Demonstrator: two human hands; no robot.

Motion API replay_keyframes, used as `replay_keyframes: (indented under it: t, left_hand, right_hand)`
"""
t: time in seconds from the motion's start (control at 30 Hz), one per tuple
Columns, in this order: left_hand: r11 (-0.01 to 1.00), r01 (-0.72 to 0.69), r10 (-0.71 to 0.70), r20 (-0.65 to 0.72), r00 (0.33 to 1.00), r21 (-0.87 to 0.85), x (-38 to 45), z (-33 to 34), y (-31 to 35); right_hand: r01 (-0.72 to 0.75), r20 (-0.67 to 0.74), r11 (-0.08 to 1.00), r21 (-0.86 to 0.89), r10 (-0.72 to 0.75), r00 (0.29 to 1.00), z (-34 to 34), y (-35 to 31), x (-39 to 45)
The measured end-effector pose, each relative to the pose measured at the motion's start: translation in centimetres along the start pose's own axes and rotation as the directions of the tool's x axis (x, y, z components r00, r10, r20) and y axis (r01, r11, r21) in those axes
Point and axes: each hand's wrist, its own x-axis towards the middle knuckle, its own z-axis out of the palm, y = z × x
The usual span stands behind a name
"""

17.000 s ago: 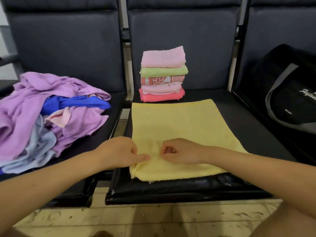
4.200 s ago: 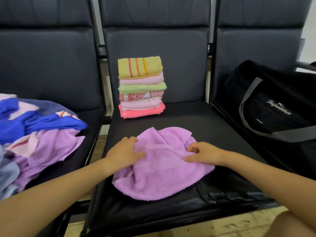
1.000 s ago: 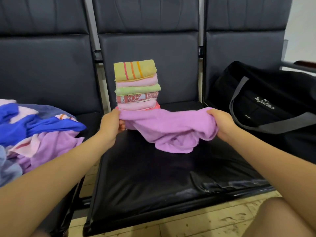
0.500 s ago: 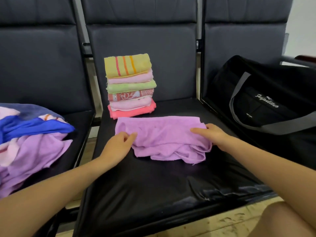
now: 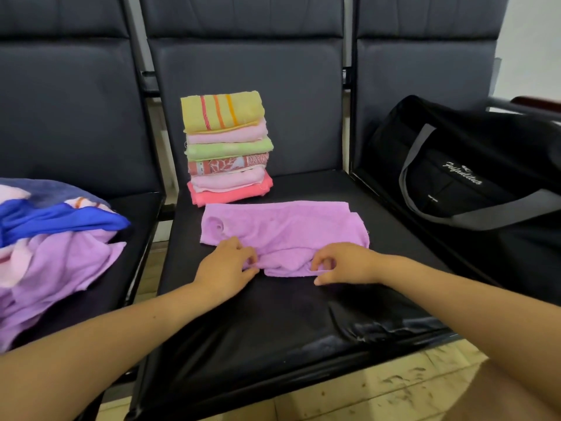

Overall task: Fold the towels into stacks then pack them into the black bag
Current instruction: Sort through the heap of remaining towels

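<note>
I see a purple towel [image 5: 282,229] lying on the middle seat [image 5: 273,323] of a dark bench, just in front of a stack [image 5: 226,150] of six folded towels. A second ago both hands held this towel up in the air, stretched between them; now it is down on the seat, partly spread, with its near edge bunched under itself. My left hand [image 5: 226,267] has moved from the towel's left side to that near edge, its fingers curled and pinching the cloth. My right hand [image 5: 341,264] has also come in toward the middle and pinches the same rumpled edge, thumb underneath. The two hands are near each other, not touching. I judge that I am pulling the tucked part out toward me to lay the towel flat before folding it. On the left seat sits a pile [image 5: 54,247] of unfolded towels, purple, blue and pink, so much folding remains. The black bag [image 5: 473,174] rests on the right seat, well apart from the towel; I see nothing packed into it, though I cannot see inside.
</note>
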Motion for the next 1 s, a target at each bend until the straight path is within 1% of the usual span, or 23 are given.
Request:
replay_keyframes:
  t: [0.03,0.1,0.13,0.2,0.23,0.27,0.3,0.33,0.47,0.5,0.53,0.57,0.6,0.63,0.67,0.73,0.77,0.8,0.83,0.87,0.93,0.97,1.0]
  left_hand:
    - [0.999,-0.011,0.011,-0.012,1.000,-0.049,0.3,-0.1,0.1]
    - [0.968,-0.004,-0.015,-0.074,0.997,-0.250,1.2,-0.8,0.5]
    - [0.924,0.011,-0.066,-0.129,0.989,-0.383,1.5,-1.5,0.8]
    - [0.781,0.015,-0.213,-0.244,0.946,-0.625,1.9,-3.7,1.9]
    - [0.706,0.009,-0.294,-0.281,0.913,-0.708,1.9,-5.0,2.4]
    - [0.623,0.004,-0.372,-0.291,0.881,-0.782,2.0,-6.1,2.9]
    - [0.528,0.003,-0.445,-0.273,0.853,-0.849,2.1,-7.1,3.4]
    - [0.430,-0.002,-0.507,-0.243,0.827,-0.903,2.3,-8.0,3.8]
    - [0.041,-0.020,-0.667,-0.042,0.744,-0.999,2.0,-10.9,3.8]
    - [-0.004,-0.026,-0.684,-0.016,0.730,-1.000,1.8,-11.6,3.5]
    - [0.007,-0.021,-0.697,-0.019,0.717,-1.000,1.5,-12.1,3.2]
    - [0.066,-0.003,-0.711,-0.049,0.701,-0.998,1.3,-12.4,2.6]
    - [0.152,0.029,-0.714,-0.089,0.694,-0.988,1.0,-12.5,2.0]
    - [0.274,0.085,-0.695,-0.137,0.706,-0.958,0.8,-12.2,1.0]
    - [0.423,0.171,-0.658,-0.171,0.733,-0.890,0.3,-11.6,0.0]
    - [0.694,0.347,-0.543,-0.142,0.827,-0.631,-0.7,-9.3,-2.3]
    - [0.778,0.419,-0.508,-0.077,0.858,-0.468,-1.4,-8.0,-3.3]
    - [0.834,0.469,-0.492,-0.006,0.871,-0.291,-2.2,-6.8,-3.8]
    - [0.876,0.469,-0.469,0.027,0.883,-0.116,-2.9,-6.0,-3.7]
    - [0.911,0.411,-0.411,0.009,0.911,0.012,-3.5,-5.5,-3.4]
    - [0.975,0.205,-0.191,-0.142,0.971,0.089,-4.0,-5.5,-1.7]
    - [0.992,0.087,-0.066,-0.212,0.975,0.088,-4.2,-5.6,-0.8]
    - [0.998,-0.022,0.036,-0.223,0.974,0.066,-4.4,-5.9,0.0]
  right_hand:
    - [0.016,-0.019,1.000,0.021,-0.016,1.000,-0.2,0.1,0.0]
    - [0.020,-0.013,0.991,0.134,-0.018,1.000,-0.7,0.3,-0.1]
    - [0.007,-0.010,0.977,0.212,-0.005,1.000,-1.0,0.4,-0.2]
    - [-0.002,-0.108,0.909,0.416,0.051,0.993,-1.6,0.7,-0.3]
    - [0.014,-0.184,0.827,0.563,0.109,0.977,-2.0,0.8,-0.3]
    - [0.057,-0.250,0.701,0.711,0.177,0.952,-2.5,0.9,-0.3]
    - [0.115,-0.290,0.552,0.826,0.242,0.926,-3.2,0.8,-0.3]
    - [0.168,-0.312,0.432,0.886,0.288,0.905,-3.9,0.6,-0.5]
    - [0.291,-0.335,0.178,0.940,0.316,0.888,-6.1,-0.9,-2.3]
    - [0.319,-0.342,0.122,0.940,0.334,0.878,-6.5,-1.2,-2.8]
    - [0.346,-0.352,0.081,0.935,0.356,0.866,-6.7,-1.2,-3.2]
    - [0.365,-0.361,0.065,0.929,0.383,0.850,-6.9,-1.1,-3.4]
    - [0.366,-0.362,0.071,0.928,0.407,0.839,-6.9,-1.0,-3.6]
    - [0.347,-0.359,0.110,0.931,0.429,0.829,-6.8,-0.9,-3.8]
    - [0.295,-0.348,0.186,0.937,0.449,0.823,-6.5,-0.6,-3.8]
    - [0.069,-0.298,0.447,0.892,0.467,0.832,-5.2,0.2,-3.7]
    - [-0.063,-0.252,0.567,0.821,0.459,0.852,-4.4,0.6,-3.6]
    - [-0.174,-0.195,0.650,0.739,0.454,0.869,-3.7,1.1,-3.3]
    - [-0.247,-0.147,0.697,0.673,0.453,0.879,-3.1,1.3,-3.0]
    - [-0.285,-0.134,0.734,0.617,0.454,0.881,-2.7,1.4,-2.8]
    - [-0.261,-0.236,0.848,0.460,0.401,0.885,-2.7,1.3,-2.3]
    - [-0.226,-0.306,0.908,0.353,0.341,0.889,-2.9,0.9,-2.3]
    - [-0.176,-0.370,0.950,0.258,0.265,0.890,-3.0,0.3,-2.4]
